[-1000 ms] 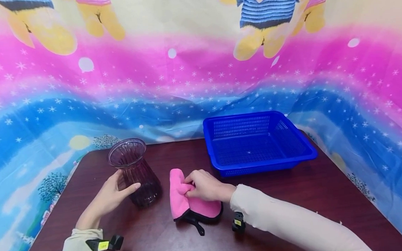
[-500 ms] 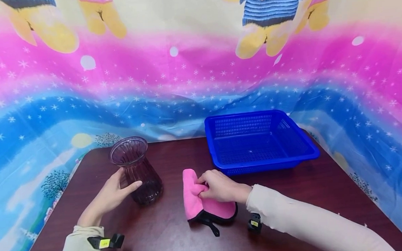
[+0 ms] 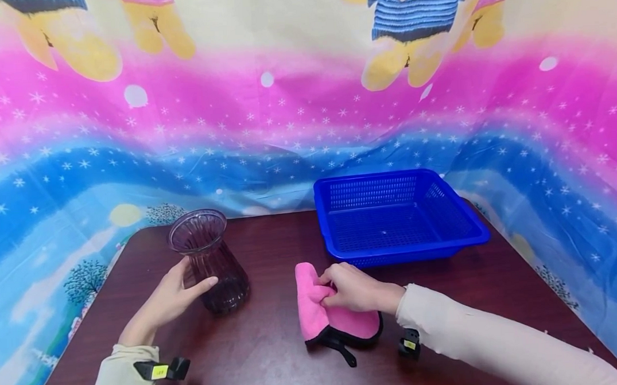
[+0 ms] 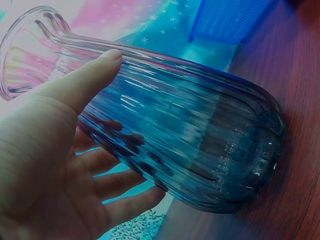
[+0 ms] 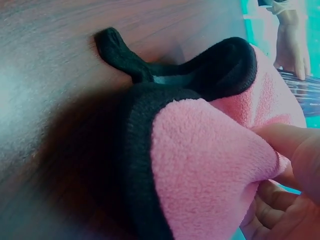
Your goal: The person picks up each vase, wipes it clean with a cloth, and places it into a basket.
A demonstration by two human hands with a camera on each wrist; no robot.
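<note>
A ribbed, purple-tinted glass vase (image 3: 220,277) with a flared rim stands on the left part of the table. My left hand (image 3: 165,299) holds its side, thumb (image 4: 92,75) across the front and fingers spread behind the glass in the left wrist view. To the right of the vase, my right hand (image 3: 354,288) pinches up a fold of a pink fleecy cloth (image 3: 313,307) between thumb and fingers. The cloth has black edging and a black hanging loop (image 5: 114,47). Its lower edge hangs close over the table, and part of it is hidden behind the right hand.
A blue perforated plastic basket (image 3: 401,254) sits at the back right of the dark wooden table (image 3: 254,361), just behind the right hand. A printed curtain (image 3: 264,120) rises along the table's back and sides.
My right hand has carried the pink cloth rightward, away from the vase and nearer the basket's front. The left hand keeps its place on the vase.
</note>
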